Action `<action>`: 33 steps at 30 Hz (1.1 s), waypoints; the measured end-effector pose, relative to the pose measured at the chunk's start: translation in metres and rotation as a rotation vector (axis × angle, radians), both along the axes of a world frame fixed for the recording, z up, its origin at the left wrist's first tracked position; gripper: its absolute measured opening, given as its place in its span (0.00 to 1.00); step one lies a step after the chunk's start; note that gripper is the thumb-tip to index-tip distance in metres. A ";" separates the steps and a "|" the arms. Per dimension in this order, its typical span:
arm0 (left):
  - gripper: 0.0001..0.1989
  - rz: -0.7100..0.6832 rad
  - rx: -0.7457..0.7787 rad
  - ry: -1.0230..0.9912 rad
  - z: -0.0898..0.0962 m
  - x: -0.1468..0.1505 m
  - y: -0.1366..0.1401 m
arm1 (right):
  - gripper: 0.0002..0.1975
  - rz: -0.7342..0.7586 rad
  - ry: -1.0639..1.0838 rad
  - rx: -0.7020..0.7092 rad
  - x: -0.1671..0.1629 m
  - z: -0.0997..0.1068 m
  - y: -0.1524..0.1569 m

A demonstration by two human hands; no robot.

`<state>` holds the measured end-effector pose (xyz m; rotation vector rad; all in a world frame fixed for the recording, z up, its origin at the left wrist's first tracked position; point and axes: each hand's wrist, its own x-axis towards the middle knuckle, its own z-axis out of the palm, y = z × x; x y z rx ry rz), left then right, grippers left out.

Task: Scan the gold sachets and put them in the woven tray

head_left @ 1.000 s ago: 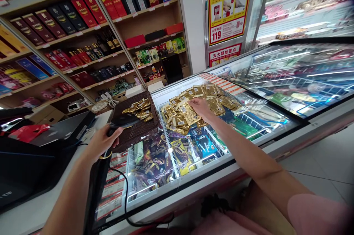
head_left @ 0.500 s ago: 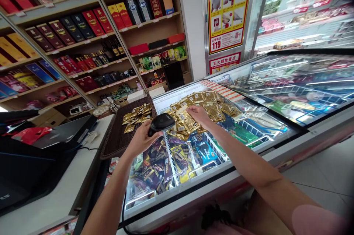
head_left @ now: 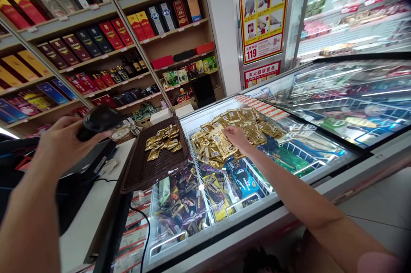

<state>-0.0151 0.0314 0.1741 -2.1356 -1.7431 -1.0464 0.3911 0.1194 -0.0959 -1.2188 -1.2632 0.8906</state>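
Note:
My left hand [head_left: 64, 142] is raised at the left, closed round the handle of a black barcode scanner [head_left: 102, 120], both somewhat blurred. Over the freezer my right hand [head_left: 236, 137] pinches the upper edge of a gold foil packet [head_left: 224, 144]. That packet lies over a spread of similar gold packets [head_left: 248, 114] on the freezer's glass top [head_left: 192, 125]. Between my hands sits a dark brown woven basket [head_left: 136, 176] with a smaller heap of gold packets [head_left: 162, 140] in it.
Frozen goods [head_left: 183, 204] in wire baskets show through the glass. A white counter [head_left: 86, 213] with dark equipment stands at the left. A black cable [head_left: 148, 221] hangs beside the freezer. Shelves [head_left: 128, 46] of boxed bottles and a red poster [head_left: 265, 12] are behind.
My left hand has swung left and up with the scanner, away from the gold packets to above the counter. My right hand stays at the gold packet. The view has shifted slightly.

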 end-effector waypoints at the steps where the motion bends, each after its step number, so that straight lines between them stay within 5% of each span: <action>1: 0.21 0.008 0.047 -0.010 -0.009 0.017 0.004 | 0.18 -0.028 -0.018 0.000 0.001 -0.003 0.002; 4: 0.24 -0.227 -0.103 -0.429 -0.056 0.072 0.021 | 0.18 -0.127 -0.124 0.005 0.004 -0.009 0.007; 8: 0.26 -0.387 -0.267 -0.633 -0.117 0.123 0.047 | 0.17 -0.228 -0.359 0.004 0.009 -0.004 0.020; 11: 0.27 -0.425 -0.355 -0.726 -0.140 0.134 0.057 | 0.12 -0.284 -0.503 -0.015 0.011 0.011 0.038; 17: 0.30 -0.280 -0.385 -0.821 -0.142 0.101 0.054 | 0.12 -0.274 -0.811 -0.072 0.001 0.032 0.071; 20: 0.30 -0.192 -0.379 -0.818 -0.136 0.075 0.047 | 0.12 -0.319 -0.919 0.027 -0.023 0.035 0.077; 23: 0.28 -0.105 -0.396 -0.791 -0.134 0.058 0.041 | 0.12 -0.238 -0.990 0.200 -0.068 0.043 0.079; 26: 0.27 -0.057 -0.422 -0.775 -0.136 0.049 0.039 | 0.13 0.012 -1.061 0.312 -0.128 0.053 0.081; 29: 0.27 -0.018 -0.405 -0.764 -0.140 0.045 0.040 | 0.14 0.200 -1.188 0.333 -0.186 0.059 0.087; 33: 0.26 0.002 -0.372 -0.782 -0.139 0.046 0.039 | 0.20 0.255 -1.217 0.315 -0.238 0.055 0.108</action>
